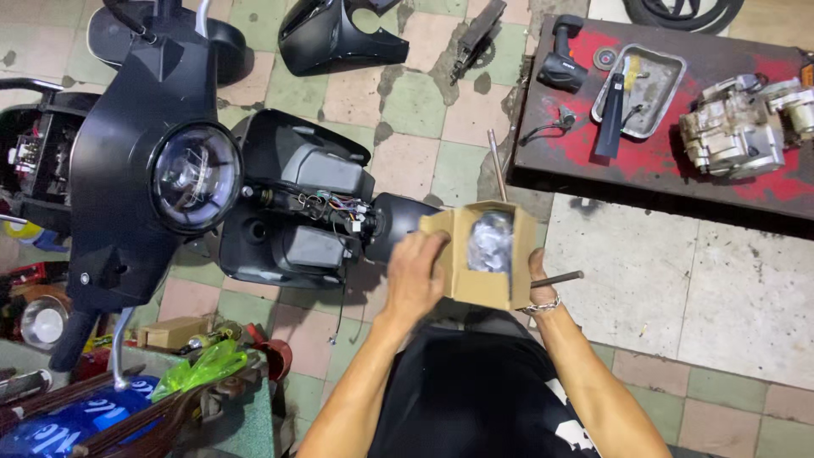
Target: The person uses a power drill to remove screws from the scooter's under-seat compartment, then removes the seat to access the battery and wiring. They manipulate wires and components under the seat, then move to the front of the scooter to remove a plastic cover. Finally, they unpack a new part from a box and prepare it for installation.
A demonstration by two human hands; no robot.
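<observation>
Hands first: we see both of them on one open cardboard box (490, 254), held up over the tiled floor (424, 102) in front of the person's chest. The left hand (414, 276) is wrapped around the box's left wall, fingers curled over the edge and thumb on the outside, a firm clasp. The right hand (537, 276) is mostly hidden behind the right wall; we can tell only that it presses against that side, with a chain bracelet (543, 304) at the wrist. Inside the box sits one rounded part wrapped in clear plastic (490, 242).

Just left of the box is one scooter (153, 170), front panel off, with one round headlight (195, 176) and a bundle of coloured wires (335, 208) exposed. One loose black fairing (335, 34) lies on the floor farther up.

To the right stands one low red-and-black bench (661, 161). On it we count one metal tray (653, 85), one black power tool (561, 59), and one grey engine block (738, 127). Two thin metal rods (496, 161) lie near the box, one touching the bench's edge.
</observation>
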